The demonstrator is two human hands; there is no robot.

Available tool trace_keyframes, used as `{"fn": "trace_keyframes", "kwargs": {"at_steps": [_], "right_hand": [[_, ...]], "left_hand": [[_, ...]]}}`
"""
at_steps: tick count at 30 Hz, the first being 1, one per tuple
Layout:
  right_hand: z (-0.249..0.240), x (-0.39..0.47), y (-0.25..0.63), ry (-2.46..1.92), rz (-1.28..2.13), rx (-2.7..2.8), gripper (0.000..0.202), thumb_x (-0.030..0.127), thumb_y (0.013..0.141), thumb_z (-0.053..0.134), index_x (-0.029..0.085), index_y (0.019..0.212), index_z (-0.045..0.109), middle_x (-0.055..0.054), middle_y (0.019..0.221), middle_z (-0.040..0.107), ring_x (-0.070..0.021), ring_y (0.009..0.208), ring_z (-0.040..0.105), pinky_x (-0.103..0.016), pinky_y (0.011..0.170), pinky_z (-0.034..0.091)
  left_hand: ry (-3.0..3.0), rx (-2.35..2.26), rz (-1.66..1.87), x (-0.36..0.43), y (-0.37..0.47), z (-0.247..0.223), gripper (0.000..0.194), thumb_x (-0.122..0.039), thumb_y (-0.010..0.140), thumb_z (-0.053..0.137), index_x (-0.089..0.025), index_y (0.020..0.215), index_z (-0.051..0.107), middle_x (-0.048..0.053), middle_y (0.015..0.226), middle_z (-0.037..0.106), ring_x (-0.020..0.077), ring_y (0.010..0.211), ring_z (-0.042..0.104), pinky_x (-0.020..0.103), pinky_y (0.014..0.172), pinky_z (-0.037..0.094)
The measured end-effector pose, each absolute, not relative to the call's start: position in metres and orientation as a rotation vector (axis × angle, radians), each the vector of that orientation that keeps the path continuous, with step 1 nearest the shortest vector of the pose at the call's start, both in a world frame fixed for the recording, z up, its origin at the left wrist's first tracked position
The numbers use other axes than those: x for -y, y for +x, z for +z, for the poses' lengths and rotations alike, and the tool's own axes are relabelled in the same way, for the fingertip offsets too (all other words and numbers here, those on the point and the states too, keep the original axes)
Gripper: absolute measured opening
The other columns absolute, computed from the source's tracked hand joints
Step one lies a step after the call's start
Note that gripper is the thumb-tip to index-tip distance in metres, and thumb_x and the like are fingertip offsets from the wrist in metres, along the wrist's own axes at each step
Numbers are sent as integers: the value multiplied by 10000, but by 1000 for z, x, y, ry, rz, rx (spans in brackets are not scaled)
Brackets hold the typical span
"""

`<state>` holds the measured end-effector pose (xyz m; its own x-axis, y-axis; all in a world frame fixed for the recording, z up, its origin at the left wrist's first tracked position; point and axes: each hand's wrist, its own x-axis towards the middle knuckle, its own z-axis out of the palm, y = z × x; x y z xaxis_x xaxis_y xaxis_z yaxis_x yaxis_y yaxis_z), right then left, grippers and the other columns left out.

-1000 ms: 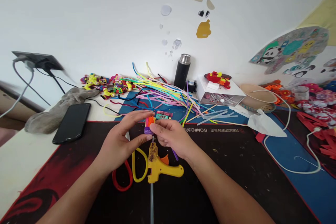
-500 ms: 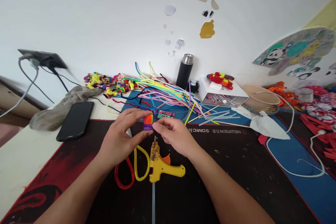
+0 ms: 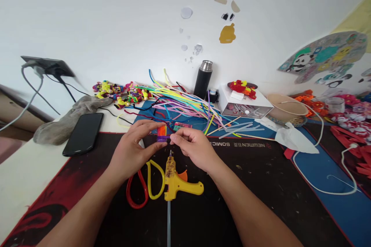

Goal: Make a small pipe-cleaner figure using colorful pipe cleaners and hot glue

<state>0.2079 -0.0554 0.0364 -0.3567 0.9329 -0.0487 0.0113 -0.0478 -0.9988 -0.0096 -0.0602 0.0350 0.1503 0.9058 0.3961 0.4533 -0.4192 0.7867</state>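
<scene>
Between its thumb and fingers, my left hand [image 3: 135,144] grips a small block of pipe cleaners [image 3: 162,133], orange and red on top with a purple band below. A short purple strand [image 3: 168,137] runs from the block to the pinched fingertips of my right hand [image 3: 191,144]. Just below the hands, a yellow hot glue gun [image 3: 173,183] lies on the dark mat, its nozzle pointing up toward the block. Scissors with red and yellow handles [image 3: 156,197] lie to its left, their blades mostly hidden by my left hand.
A heap of colourful pipe cleaners [image 3: 182,102] lies behind the hands, near a black thermos [image 3: 203,79]. Glue sticks [image 3: 243,129] are scattered at right, before a white drawer box [image 3: 246,104]. A phone [image 3: 83,134] rests at left. A white cable [image 3: 321,193] curls at far right.
The purple strand now shows stretched between the block and my right fingertips, which sit slightly farther from the block. Otherwise the view has only shifted a little.
</scene>
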Motion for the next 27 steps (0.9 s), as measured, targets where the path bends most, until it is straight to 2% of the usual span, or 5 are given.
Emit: {"fn": "trace_keyframes", "kwargs": {"at_steps": [16, 27], "right_hand": [[37, 56, 209, -1075, 1483, 1495, 461, 653, 894, 771, 200, 823, 724, 70, 569, 401, -118, 539, 372, -271, 532, 266], [39, 57, 208, -1076, 1493, 1477, 438, 625, 888, 787, 201, 806, 711, 50, 599, 453, -132, 586, 439, -272, 549, 300]], "left_hand": [[1909, -1308, 1206, 59, -11, 35, 428, -505, 829, 876, -317, 1211, 828, 95, 1216, 742, 352, 1209, 655, 505, 1108, 488], [1856, -1276, 1227, 60, -10, 37, 433, -503, 797, 906, -336, 1192, 842, 88, 1205, 769, 360, 1196, 674, 512, 1113, 509]]}}
